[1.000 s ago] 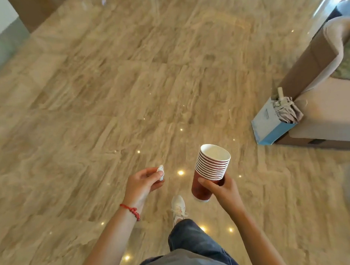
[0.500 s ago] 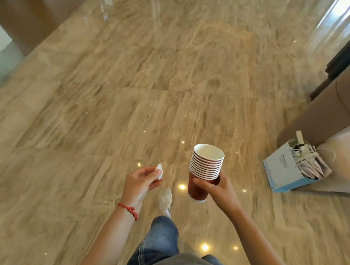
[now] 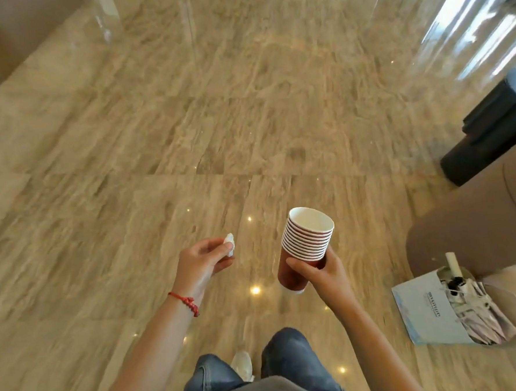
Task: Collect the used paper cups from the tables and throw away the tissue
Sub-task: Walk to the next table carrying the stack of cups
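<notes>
A stack of several red paper cups (image 3: 306, 242) with white rims sits tilted in my right hand (image 3: 322, 271), whose fingers curl round its lower part. My left hand (image 3: 202, 263), with a red string at the wrist, pinches a small crumpled white tissue (image 3: 229, 247) between thumb and fingertips. Both hands are held out in front of my body above the floor, a short gap between them.
Glossy beige marble floor (image 3: 186, 124) stretches ahead. At the right stands a brown sofa (image 3: 470, 227), with a light blue paper bag (image 3: 433, 314) holding a folded umbrella beside it. A black object (image 3: 489, 139) stands farther back right. My jeans and white shoe (image 3: 243, 365) show below.
I have walked forward: the blue bag and sofa slid down and to the right in view. Both hands keep the same hold on the cups and tissue.
</notes>
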